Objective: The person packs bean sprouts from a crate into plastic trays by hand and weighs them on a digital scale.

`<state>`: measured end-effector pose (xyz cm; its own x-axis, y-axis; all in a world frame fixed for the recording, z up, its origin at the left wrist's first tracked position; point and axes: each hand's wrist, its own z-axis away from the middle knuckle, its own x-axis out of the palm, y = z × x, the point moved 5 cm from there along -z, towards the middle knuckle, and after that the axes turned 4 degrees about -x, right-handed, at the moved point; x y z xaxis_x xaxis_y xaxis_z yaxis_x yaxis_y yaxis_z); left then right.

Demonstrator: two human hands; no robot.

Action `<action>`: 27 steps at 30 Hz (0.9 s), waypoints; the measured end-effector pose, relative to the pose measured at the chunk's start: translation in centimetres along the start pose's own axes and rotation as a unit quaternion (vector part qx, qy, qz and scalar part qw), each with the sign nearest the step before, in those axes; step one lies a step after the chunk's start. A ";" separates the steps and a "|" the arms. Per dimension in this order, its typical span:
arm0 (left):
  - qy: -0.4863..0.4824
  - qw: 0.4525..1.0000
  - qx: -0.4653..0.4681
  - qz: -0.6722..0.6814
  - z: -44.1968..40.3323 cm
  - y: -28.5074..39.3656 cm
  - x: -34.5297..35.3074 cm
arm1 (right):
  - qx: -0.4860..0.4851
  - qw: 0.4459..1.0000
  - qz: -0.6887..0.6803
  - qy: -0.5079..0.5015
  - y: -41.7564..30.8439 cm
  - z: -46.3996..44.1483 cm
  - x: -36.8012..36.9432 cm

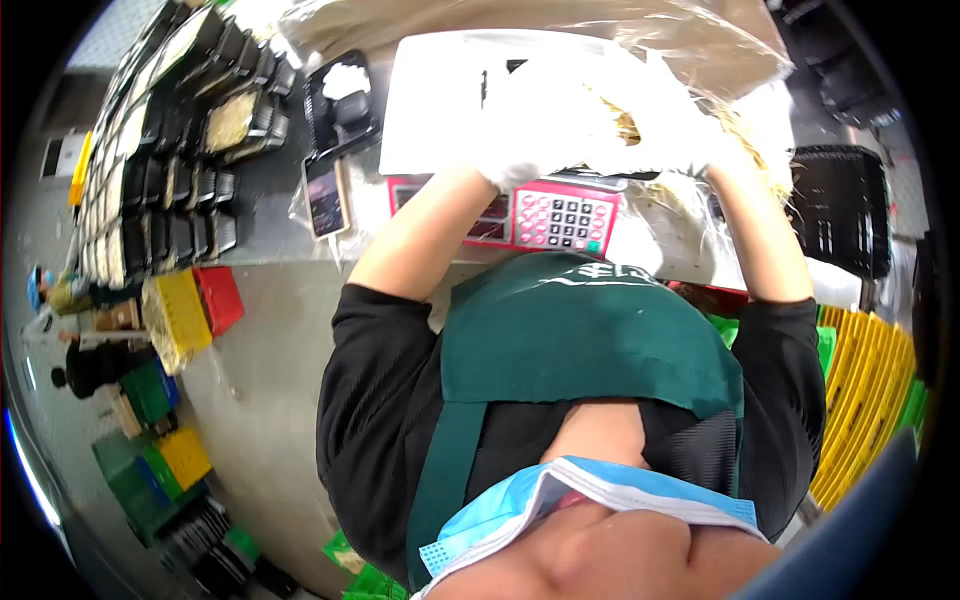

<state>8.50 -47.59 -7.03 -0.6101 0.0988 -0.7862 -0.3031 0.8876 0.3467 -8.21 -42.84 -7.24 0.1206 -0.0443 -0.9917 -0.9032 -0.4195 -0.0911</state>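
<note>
My left hand (515,165), in a white glove, is over the front of a white weighing scale (430,105) with a pink keypad panel (565,220). Glare washes out its fingers. My right hand (690,145), also gloved in white, is to the right, close to a heap of pale, stringy strands (745,140). Yellowish strands (625,122) show between the two hands. A thin dark edge (610,178) runs between the hands just above the keypad; what it belongs to is hidden. Whether either hand grips anything cannot be made out.
Stacked black trays with pale contents (230,122) rise at the left. A black tray with white pieces (345,95) and a phone (325,200) lie beside the scale. Black trays (840,210) and yellow crates (865,390) stand at right. People are far left.
</note>
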 end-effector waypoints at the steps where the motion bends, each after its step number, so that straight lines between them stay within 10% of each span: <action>1: -0.008 0.999 0.023 0.020 0.0 0.3 1.4 | 0.015 1.000 0.010 -0.002 0.5 0.8 -0.3; 10: -0.077 0.996 0.001 0.037 -1.4 1.0 3.1 | 0.130 0.982 -0.126 -0.061 1.6 1.9 -0.9; 12: -0.069 0.972 -0.068 0.215 -1.2 0.5 3.2 | 0.160 0.973 -0.140 -0.089 2.2 2.2 -0.7; 15: -0.067 0.965 -0.087 0.238 -1.4 1.3 2.4 | 0.110 0.986 -0.119 -0.027 3.3 4.2 -0.5; 17: -0.095 0.982 -0.077 0.146 -0.9 0.9 2.4 | 0.274 0.847 -0.443 0.105 4.6 6.7 0.0; 19: -0.123 0.989 -0.065 0.053 -0.6 0.9 2.0 | 0.188 0.917 -0.317 0.154 6.9 9.6 -0.2; 21: -0.121 0.989 -0.087 -0.005 -0.9 1.6 0.9 | 0.304 0.787 -0.473 0.254 9.6 13.6 0.2; 25: -0.188 0.971 -0.132 0.063 -1.6 2.6 0.2 | 0.347 0.766 -0.341 0.420 11.8 21.7 -7.1; 27: -0.072 0.995 -0.063 0.024 -2.3 3.7 -1.9 | 0.357 0.733 -0.292 0.501 13.4 27.3 -11.1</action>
<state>6.80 -45.52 -3.07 -0.5176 0.2117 -0.8290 -0.3709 0.8176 0.4403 -32.93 -23.23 0.06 0.4912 -0.8391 -0.2336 -0.5195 -0.0670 -0.8518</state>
